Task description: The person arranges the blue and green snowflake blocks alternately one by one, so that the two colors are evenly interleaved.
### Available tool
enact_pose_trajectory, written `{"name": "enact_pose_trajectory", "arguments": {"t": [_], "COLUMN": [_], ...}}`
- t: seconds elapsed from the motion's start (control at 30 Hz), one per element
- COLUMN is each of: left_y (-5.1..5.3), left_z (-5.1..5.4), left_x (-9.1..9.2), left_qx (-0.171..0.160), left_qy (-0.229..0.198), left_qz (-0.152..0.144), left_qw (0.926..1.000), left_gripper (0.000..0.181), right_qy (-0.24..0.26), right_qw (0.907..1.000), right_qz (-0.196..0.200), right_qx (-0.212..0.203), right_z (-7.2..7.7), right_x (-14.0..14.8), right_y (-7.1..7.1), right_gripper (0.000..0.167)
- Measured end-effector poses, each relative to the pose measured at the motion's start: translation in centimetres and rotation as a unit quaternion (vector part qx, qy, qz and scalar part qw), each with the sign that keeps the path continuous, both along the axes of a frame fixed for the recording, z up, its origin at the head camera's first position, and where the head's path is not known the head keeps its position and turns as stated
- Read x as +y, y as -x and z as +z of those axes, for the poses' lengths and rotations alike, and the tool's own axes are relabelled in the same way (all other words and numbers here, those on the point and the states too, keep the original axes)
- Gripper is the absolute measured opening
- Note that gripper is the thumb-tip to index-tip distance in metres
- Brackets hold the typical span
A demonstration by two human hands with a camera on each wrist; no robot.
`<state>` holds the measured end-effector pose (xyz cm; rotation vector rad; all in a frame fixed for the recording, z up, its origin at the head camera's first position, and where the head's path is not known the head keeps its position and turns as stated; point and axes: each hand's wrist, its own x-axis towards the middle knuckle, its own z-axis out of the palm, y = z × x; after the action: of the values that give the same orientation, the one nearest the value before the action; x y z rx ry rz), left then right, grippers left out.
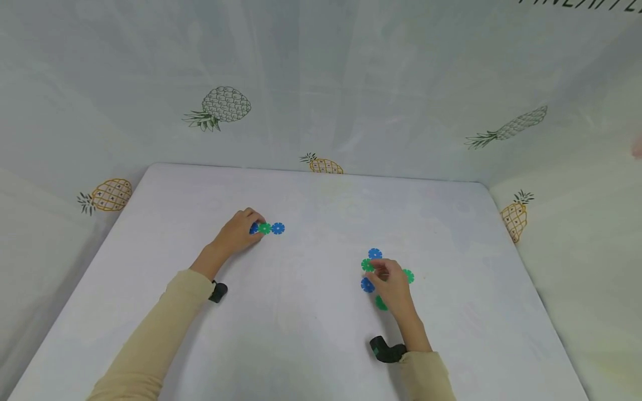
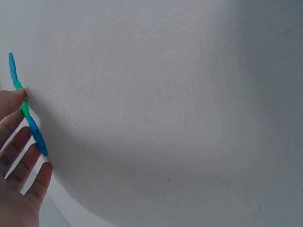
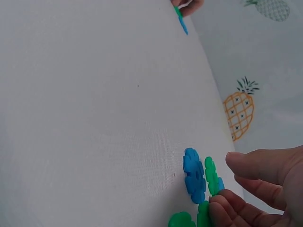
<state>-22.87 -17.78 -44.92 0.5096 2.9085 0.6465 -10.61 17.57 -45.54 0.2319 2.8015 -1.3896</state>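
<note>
At the table's left, my left hand (image 1: 239,231) pinches a short chain of flower-shaped plastic discs between thumb and fingers. A green disc (image 1: 264,229) sits in the chain's middle, with a blue disc (image 2: 13,68) at one end and a second blue disc (image 2: 39,137) at the other. My right hand (image 1: 393,284) hovers over loose discs, thumb and fingertips apart. Nearest its fingertips is a loose green disc (image 3: 211,175); whether they touch cannot be told. Around it lie a blue disc (image 1: 375,254), another blue disc (image 1: 368,285), and green discs, partly hidden by the hand.
Both hands work over a white tabletop (image 1: 311,312) whose far edge meets a pale pineapple-print cloth (image 1: 376,111). A black device (image 1: 387,351) is strapped under the right wrist, and a similar black device (image 1: 218,292) under the left.
</note>
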Motion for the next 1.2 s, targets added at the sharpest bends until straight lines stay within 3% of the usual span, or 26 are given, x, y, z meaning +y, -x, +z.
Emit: {"name": "enact_pose_trajectory", "arguments": {"t": [0.2,0.57,1.2], "left_y": [0.1,0.0,0.4], "left_z": [0.0,0.3,0.0], "left_x": [0.0,0.1,0.1], "left_qx": [-0.004,-0.007,-0.014], "left_qy": [-0.001,0.000,0.017], "left_qz": [-0.001,0.000,-0.003], "left_qw": [1.0000,1.0000,0.9998], "left_gripper": [0.034,0.034,0.036], "right_qy": [-0.035,-0.080,-0.078], "right_qw": [0.9994,0.9965,0.9967], "right_qz": [-0.006,0.019,0.020], "right_qx": [-0.005,-0.014,-0.010], "right_z": [-0.5,-0.7,-1.1], "right_x": [0.0,-0.1,-0.1], "right_y": [0.8,1.6,1.5], "right_gripper": [0.035,0.037,0.034]}}
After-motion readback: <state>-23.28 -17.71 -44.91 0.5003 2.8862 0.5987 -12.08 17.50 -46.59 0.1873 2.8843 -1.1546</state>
